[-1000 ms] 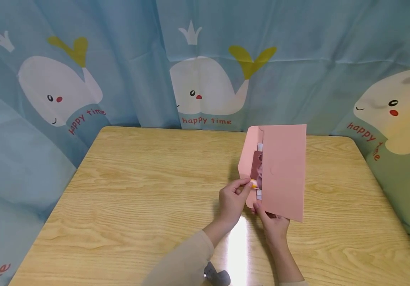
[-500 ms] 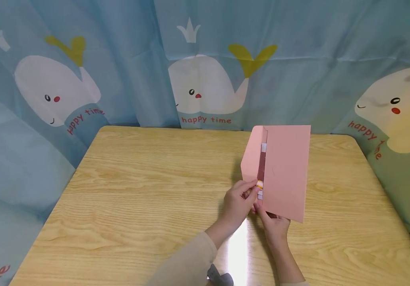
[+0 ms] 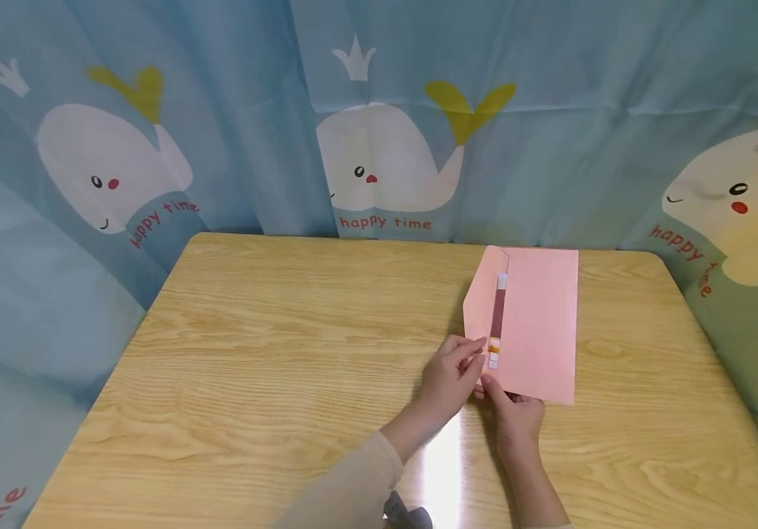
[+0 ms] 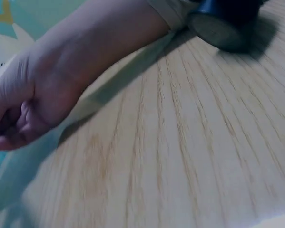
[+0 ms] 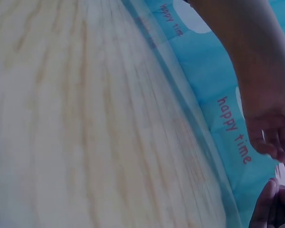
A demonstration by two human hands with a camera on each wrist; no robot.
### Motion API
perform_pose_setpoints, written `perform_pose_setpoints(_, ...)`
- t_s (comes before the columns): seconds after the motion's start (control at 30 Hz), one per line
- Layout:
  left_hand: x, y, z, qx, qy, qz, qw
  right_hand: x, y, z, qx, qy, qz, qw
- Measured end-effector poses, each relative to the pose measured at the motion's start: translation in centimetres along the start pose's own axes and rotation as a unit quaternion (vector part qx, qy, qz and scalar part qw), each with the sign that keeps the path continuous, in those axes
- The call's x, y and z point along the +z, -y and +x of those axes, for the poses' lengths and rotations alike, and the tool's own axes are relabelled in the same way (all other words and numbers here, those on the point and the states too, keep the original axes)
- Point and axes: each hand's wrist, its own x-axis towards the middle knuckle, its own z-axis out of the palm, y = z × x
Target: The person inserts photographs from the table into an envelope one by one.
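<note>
A pink envelope [image 3: 540, 323] stands tilted over the right part of the table, its flap [image 3: 479, 301] unfolded to the left. My right hand [image 3: 518, 426] grips its lower edge, thumb in front and fingers behind. A strip of a reddish-brown picture card [image 3: 499, 312], with a white and yellow patch near its bottom, shows in the envelope's mouth; the rest is hidden inside. My left hand [image 3: 446, 378] is beside the mouth, with index finger and thumb spread a little apart right at the card's edge. Small white pieces [image 3: 502, 281] show above and below the card.
The wood-grain table [image 3: 273, 345] reaches back to a blue curtain [image 3: 233, 147] printed with whales. A dark, rounded device [image 3: 407, 513] is at the left wrist, by the beige sleeve [image 3: 352, 485]. Light glares off the table's front.
The card has slid right, deeper into the envelope, so less of it shows. My left hand followed it right, and its finger and thumb have parted. The envelope has shifted slightly right.
</note>
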Motion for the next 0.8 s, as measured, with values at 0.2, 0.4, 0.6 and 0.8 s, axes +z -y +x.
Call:
perform_pose_setpoints(0.2,-1.8,0.8,-0.2,0.016,-0.028,0.020,0.9993,-0.6,0.4,0.4,0.057,0.020,0.004,0.998)
perform_pose_setpoints(0.4,-5.8,0.9,-0.7,0.015,-0.014,0.069,0.9974,-2.5,1.5,0.5,0.135,0.072,-0.013,0.988)
perform_pose_setpoints(0.6,-9.3,1.4,-1.0,0.022,0.015,0.083,0.9962,-4.0,2.8,1.3,0.201,0.102,-0.066,0.972)
perform_pose_setpoints(0.8,-12.4,1.6,-1.2,0.023,0.011,0.113,0.9933,-5.2,4.1,2.1,0.320,0.203,-0.078,0.922)
